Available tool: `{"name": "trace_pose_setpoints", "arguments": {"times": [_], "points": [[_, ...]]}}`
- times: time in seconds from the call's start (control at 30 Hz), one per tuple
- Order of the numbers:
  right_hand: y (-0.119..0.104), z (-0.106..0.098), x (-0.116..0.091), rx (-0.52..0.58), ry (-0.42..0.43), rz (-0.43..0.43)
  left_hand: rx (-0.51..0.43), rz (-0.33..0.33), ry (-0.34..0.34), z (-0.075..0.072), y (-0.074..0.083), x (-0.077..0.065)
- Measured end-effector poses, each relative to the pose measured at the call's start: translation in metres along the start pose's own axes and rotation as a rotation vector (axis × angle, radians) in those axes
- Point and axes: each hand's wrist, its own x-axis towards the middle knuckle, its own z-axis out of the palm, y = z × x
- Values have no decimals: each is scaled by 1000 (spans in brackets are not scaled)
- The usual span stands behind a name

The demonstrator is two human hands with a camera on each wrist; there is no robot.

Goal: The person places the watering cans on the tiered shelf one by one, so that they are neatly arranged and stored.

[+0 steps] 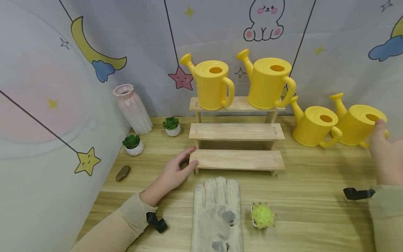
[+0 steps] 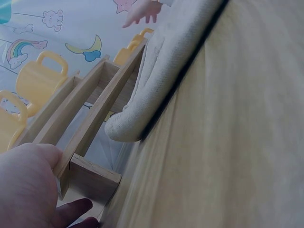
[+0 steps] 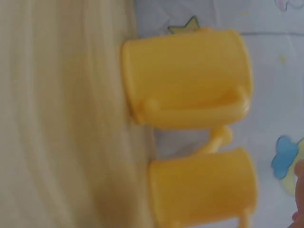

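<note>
My left hand point(image 1: 172, 175) holds the left end of the lowest step of a three-tier wooden stand point(image 1: 236, 159), thumb in front and index finger toward the back. In the left wrist view the thumb lies against the board point(image 2: 97, 114), with other fingers below. My right hand point(image 1: 388, 154) is raised at the right, its fingers loose and nothing held. Its fingertip overlaps the rightmost yellow watering can point(image 1: 355, 124) in the head view; the right wrist view shows it apart from the cans. Beside that can stands another yellow watering can point(image 1: 311, 129).
Two more yellow watering cans, left point(image 1: 211, 85) and right point(image 1: 266, 85), stand on the top tier. A stained glove point(image 1: 217, 213) and a light-green succulent point(image 1: 263, 215) lie in front. At left are a vase point(image 1: 133, 110), two potted plants point(image 1: 172, 126) and a brown stone point(image 1: 122, 173).
</note>
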Motion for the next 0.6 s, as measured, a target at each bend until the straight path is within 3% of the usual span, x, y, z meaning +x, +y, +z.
{"name": "trace_pose_setpoints", "arguments": {"times": [0.07,0.27,0.6], "points": [[12,2,7,2,15,-3,1,10,-4,0,0,1],[33,18,26,77,74,-139,-15,4,-16,0,3,0],[48,33,44,58,112,-168,-13,-3,-15,1,1,0]]}}
